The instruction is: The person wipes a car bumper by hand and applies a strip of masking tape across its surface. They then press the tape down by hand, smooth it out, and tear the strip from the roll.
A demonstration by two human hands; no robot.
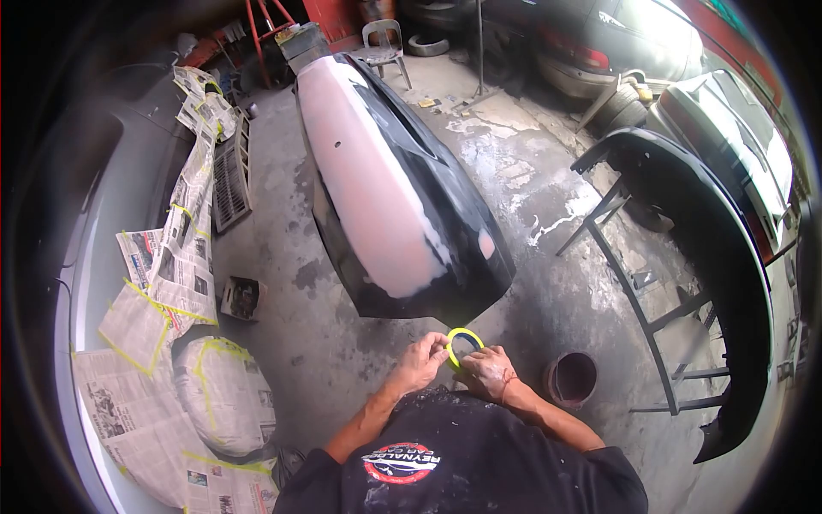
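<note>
A roll of yellow masking tape [465, 331] is held in front of my chest, its open ring facing up toward me. Fingers of my left hand [421, 360] pinch its left edge. My right hand [489, 372] is closed on the lower right side of the roll, with pale dust on its back. Just beyond the hands lies the near end of a black car body panel [479, 287], which carries a large pinkish-white sanded patch [368, 188].
On the left a grey car [137, 163] is masked with newspaper [128, 403] and yellow tape. A black bumper [732, 223] rests on a metal stand [655, 325] at right. A bucket [571, 379] and a small crate [242, 298] stand on the concrete floor. Behind are a chair [383, 43] and parked cars.
</note>
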